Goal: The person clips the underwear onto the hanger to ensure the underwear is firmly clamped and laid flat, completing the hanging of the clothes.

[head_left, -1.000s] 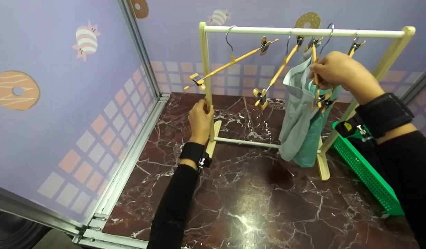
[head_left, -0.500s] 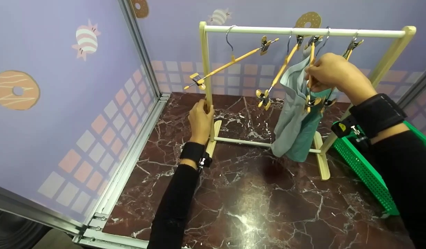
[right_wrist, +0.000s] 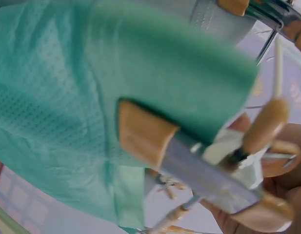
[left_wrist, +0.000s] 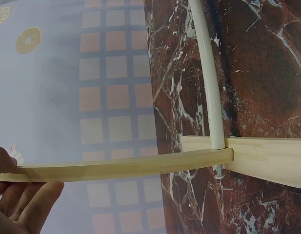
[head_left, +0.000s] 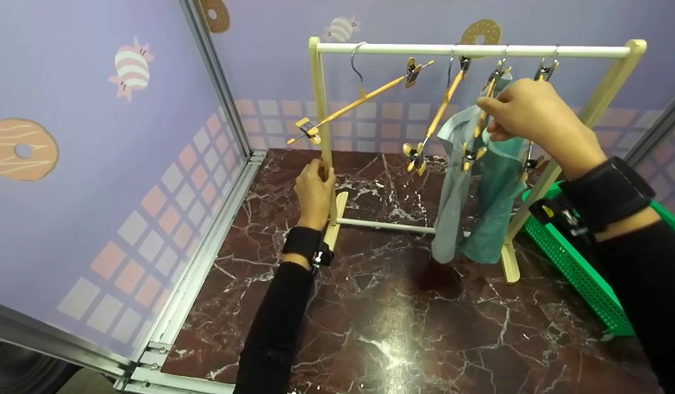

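Observation:
On the left, my left hand grips the upright post of a small wooden clothes rack; in the left wrist view its thumb and fingers lie either side of the post. My right hand pinches the orange bar of a clip hanger whose hook is over the rack's rod. From that hanger's clips hangs a grey garment. Beside it a teal garment hangs from the rightmost hanger; in the right wrist view, one of its clips bites the teal cloth.
Two more clip hangers hang left of the garments, a tilted one by the left post and another nearer the middle. A green perforated basket stands at the right. Everything rests on a dark marbled tabletop, with patterned walls behind and left.
The held hanger has swung round, its near end moving left, and the grey garment now hangs apart from the teal one. The left hand keeps its grip on the post.

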A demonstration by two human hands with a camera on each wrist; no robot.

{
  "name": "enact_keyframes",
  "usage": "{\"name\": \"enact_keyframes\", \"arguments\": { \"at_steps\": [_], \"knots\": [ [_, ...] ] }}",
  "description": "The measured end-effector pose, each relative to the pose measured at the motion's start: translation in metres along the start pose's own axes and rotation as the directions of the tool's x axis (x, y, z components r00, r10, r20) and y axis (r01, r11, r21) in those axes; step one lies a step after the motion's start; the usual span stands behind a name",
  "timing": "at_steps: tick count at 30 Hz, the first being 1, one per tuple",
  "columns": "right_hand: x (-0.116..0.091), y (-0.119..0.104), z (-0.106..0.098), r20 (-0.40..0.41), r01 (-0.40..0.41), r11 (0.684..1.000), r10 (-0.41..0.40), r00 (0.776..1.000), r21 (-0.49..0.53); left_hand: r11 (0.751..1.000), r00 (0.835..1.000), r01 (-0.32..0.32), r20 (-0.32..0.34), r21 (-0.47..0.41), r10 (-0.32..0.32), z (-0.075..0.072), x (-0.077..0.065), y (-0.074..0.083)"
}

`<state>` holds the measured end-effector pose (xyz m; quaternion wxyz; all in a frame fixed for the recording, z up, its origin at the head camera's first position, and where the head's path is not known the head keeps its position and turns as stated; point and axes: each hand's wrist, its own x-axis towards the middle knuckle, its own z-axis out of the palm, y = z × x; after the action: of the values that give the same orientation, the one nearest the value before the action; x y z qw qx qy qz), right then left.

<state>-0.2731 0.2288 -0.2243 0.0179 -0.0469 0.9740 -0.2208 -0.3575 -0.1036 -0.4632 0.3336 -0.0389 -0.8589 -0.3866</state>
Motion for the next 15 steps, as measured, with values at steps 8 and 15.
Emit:
{"name": "enact_keyframes", "arguments": {
  "at_steps": [8,15],
  "knots": [
    [-0.046,0.008,0.019,-0.427,0.187,0.977,-0.213,0.879,-0.103,1.0,1.0,0.001,-0.001,-0.007,-0.001,-0.001,0.0,0.0],
    [-0.092,0.032,0.061,-0.703,0.223,0.973,-0.196,0.684,-0.054,1.0,1.0,-0.002,-0.011,0.001,0.002,0.0,-0.001,0.0]
  ]
}}
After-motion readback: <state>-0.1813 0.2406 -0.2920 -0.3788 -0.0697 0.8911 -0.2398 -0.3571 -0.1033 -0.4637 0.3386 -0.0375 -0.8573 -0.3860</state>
